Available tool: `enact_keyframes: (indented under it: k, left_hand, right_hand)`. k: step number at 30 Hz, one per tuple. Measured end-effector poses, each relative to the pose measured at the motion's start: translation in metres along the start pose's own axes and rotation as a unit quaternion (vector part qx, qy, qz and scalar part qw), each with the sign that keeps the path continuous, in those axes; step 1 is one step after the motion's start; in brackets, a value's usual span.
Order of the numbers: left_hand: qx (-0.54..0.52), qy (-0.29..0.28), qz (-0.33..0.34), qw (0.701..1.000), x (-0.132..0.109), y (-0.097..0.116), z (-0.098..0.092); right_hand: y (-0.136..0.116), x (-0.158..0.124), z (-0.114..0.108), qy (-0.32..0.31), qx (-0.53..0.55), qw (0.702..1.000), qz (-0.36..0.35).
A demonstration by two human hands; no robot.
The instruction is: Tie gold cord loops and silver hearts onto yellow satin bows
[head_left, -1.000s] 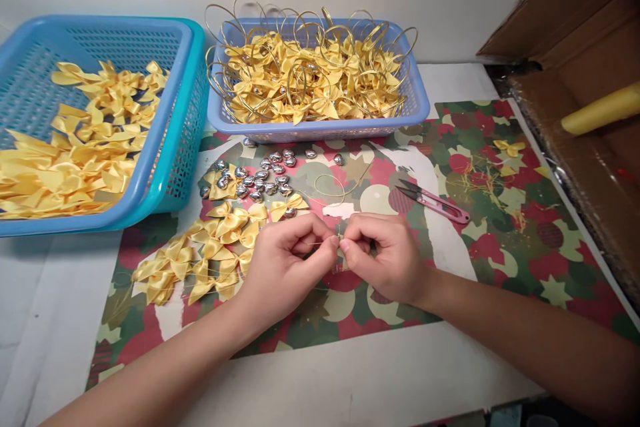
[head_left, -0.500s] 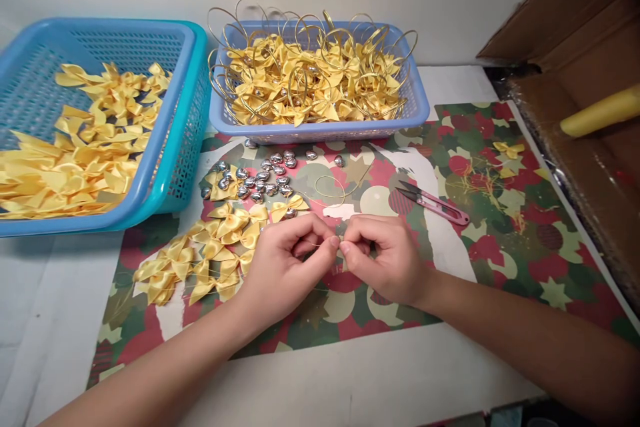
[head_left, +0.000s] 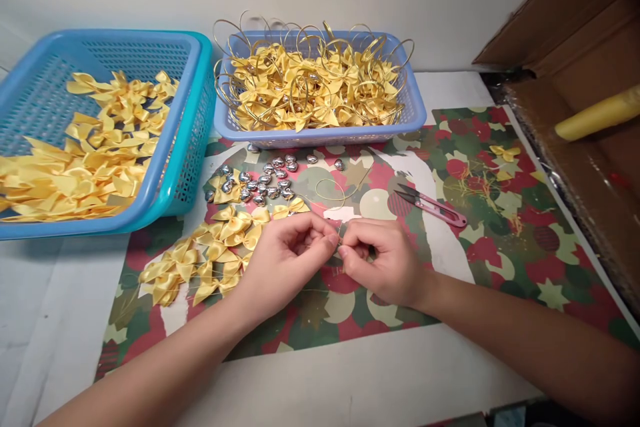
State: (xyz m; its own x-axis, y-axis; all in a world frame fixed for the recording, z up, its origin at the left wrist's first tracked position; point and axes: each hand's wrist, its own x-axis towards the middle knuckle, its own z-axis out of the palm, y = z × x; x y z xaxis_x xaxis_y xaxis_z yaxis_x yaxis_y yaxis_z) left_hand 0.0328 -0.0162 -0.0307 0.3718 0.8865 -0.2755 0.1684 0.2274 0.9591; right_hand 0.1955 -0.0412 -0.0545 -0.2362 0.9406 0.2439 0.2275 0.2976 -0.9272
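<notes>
My left hand [head_left: 295, 253] and my right hand [head_left: 383, 253] meet over the middle of the patterned paper, fingertips pinched close together. Between them runs a thin gold cord [head_left: 341, 230], and each hand is closed on it. A loop of thin gold cord [head_left: 330, 199] lies on the paper just beyond the fingers. Left of my left hand is a pile of yellow satin bows [head_left: 173, 267]. Silver bells [head_left: 265, 180] lie in a cluster behind the bows. Pink-handled thread snips [head_left: 435, 207] rest beyond my right hand, their dark blades pointing left.
At the back, a blue basket [head_left: 320, 140] holds bows with gold loops. Stacked blue and teal baskets [head_left: 187, 140] with more bows stand at left. Thread scraps [head_left: 487, 190] lie on the paper at right, near a cardboard box [head_left: 540, 113] with a yellow roll [head_left: 595, 115].
The fingertips have drawn slightly apart, with the cord showing between them. The view has shifted slightly, so the baskets appear a little lower and the left ones further right.
</notes>
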Motion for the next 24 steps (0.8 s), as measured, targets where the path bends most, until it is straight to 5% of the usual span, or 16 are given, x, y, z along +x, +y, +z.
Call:
enact_keyframes:
  k: [24]
  left_hand:
    - [-0.028, -0.025, -0.05, 0.998, 0.0028, 0.0034, -0.0066]
  right_hand:
    - [0.0, -0.0009, 0.0001, -0.009, 0.001, 1.0, 0.013]
